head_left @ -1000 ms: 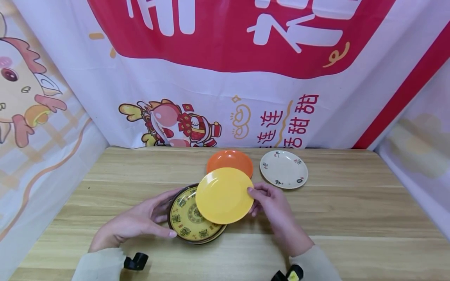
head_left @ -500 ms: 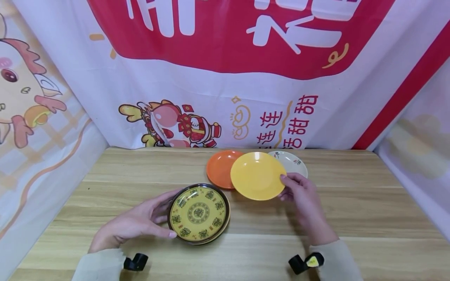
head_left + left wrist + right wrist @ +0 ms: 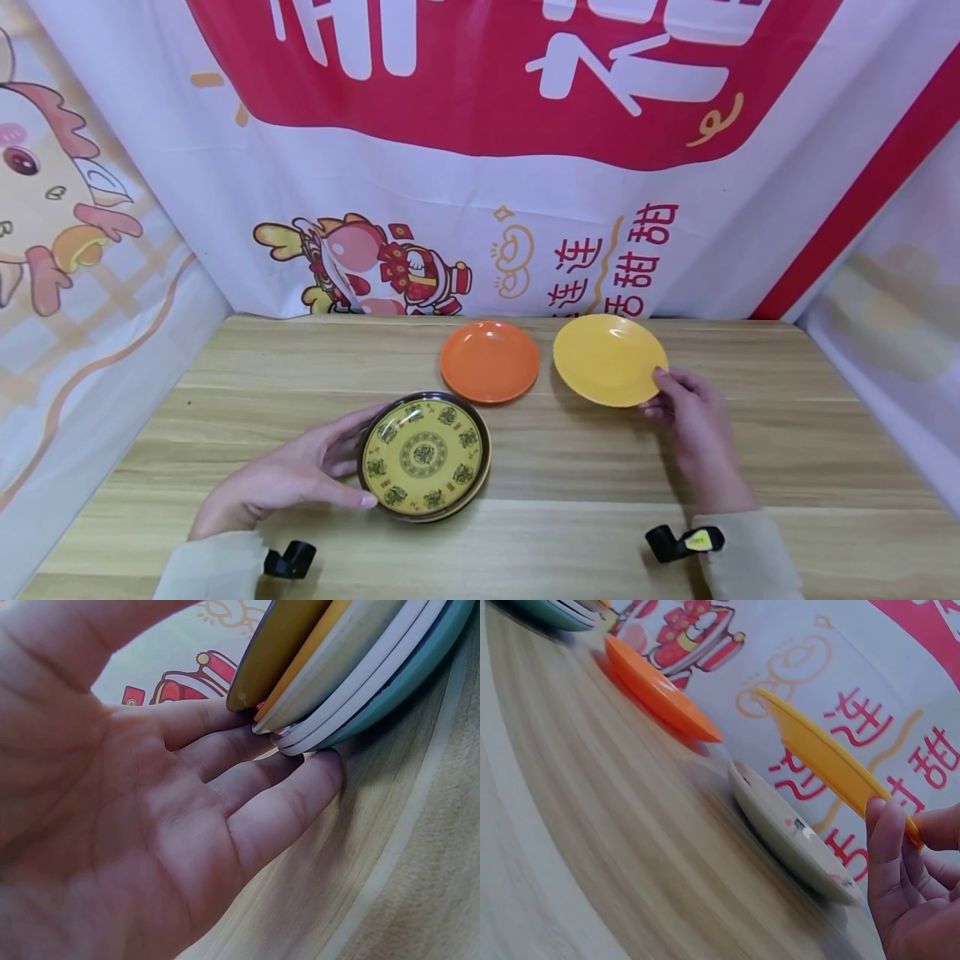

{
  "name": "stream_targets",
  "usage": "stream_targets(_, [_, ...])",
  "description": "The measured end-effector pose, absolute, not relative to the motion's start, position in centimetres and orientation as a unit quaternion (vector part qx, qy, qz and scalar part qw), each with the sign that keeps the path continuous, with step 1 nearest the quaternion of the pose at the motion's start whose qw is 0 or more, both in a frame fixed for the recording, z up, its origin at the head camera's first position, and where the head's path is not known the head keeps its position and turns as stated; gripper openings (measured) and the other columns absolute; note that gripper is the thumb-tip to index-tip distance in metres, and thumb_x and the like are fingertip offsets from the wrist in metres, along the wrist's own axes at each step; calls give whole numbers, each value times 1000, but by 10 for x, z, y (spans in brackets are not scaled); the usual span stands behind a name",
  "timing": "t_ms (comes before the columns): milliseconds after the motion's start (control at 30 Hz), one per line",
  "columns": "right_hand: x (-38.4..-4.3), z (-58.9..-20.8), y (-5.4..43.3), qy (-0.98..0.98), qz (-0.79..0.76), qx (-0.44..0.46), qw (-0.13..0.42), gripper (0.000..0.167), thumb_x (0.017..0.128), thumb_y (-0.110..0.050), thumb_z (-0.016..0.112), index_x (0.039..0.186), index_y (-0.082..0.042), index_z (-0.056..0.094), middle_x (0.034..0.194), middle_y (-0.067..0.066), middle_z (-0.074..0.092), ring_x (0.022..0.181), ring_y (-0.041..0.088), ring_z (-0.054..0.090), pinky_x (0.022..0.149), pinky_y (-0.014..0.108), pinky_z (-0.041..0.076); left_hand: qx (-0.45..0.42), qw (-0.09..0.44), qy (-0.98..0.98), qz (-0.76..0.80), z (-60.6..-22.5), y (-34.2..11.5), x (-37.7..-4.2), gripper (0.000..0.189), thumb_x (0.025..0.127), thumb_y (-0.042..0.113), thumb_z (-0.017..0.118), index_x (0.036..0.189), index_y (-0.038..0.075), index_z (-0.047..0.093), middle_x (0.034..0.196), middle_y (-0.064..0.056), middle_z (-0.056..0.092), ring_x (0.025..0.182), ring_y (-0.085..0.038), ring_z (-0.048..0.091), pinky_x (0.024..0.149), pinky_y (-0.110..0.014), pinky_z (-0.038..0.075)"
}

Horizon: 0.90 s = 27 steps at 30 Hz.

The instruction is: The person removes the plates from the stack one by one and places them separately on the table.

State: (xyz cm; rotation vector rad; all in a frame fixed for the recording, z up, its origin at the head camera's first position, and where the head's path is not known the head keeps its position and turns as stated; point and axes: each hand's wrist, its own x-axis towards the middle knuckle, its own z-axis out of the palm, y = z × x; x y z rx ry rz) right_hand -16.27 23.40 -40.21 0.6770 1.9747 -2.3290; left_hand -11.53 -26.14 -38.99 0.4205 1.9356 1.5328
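My right hand (image 3: 693, 425) pinches a yellow plate (image 3: 609, 360) by its right rim. In the right wrist view the yellow plate (image 3: 821, 754) is tilted above a cream plate (image 3: 791, 832) with small printed motifs, which it hides in the head view. At the left, my left hand (image 3: 288, 475) rests against a stack of several plates, its fingertips (image 3: 319, 776) touching their edges. On top of the stack lies a patterned yellow-green plate (image 3: 423, 454) with a dark brown rim. A green plate (image 3: 420, 690) forms the bottom of the stack.
An orange plate (image 3: 490, 362) lies on the wooden table (image 3: 570, 542), behind the stack and left of the yellow plate. A white and red printed cloth (image 3: 480, 183) hangs along the table's back edge, with more cloth at both sides.
My right hand has carried the yellow plate from over the stack to the right and back, until it covers the cream plate. The left hand and the stack stay in place.
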Motion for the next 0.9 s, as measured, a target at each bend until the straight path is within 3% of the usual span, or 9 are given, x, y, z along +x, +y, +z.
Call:
stream_targets(233, [-162, -406, 260, 590, -767, 251, -16, 29, 106, -35, 68, 128, -16, 64, 96, -9, 71, 81, 9, 69, 76, 19, 64, 172, 305, 734, 582, -390, -260, -118, 113, 88, 8, 87, 174, 15, 14, 178, -24, 19, 164, -48, 17, 128, -36, 37])
stream_targets(333, [-162, -407, 270, 571, -774, 272, -24, 32, 105, -34, 70, 131, -17, 63, 99, -8, 72, 84, 9, 69, 77, 20, 65, 171, 303, 736, 581, -390, -260, -118, 113, 88, 8, 87, 174, 15, 14, 178, -24, 20, 164, -48, 17, 129, -41, 34])
stream_targets(600, [-161, -412, 292, 506, -803, 308, -70, 9, 105, -24, 70, 111, -17, 71, 93, -5, 73, 80, 10, 72, 73, 24, 67, 171, 299, 741, 576, -392, -260, -117, 113, 88, 8, 88, 174, 14, 15, 177, -26, 21, 163, -50, 20, 129, -46, 34])
stream_targets(900, [-162, -419, 307, 482, -792, 360, -109, 15, 105, -20, 69, 118, -15, 65, 100, -5, 70, 74, 10, 75, 69, 26, 68, 169, 302, 743, 573, -390, -260, -117, 114, 87, 9, 88, 174, 16, 15, 178, -25, 21, 163, -50, 21, 130, -54, 29])
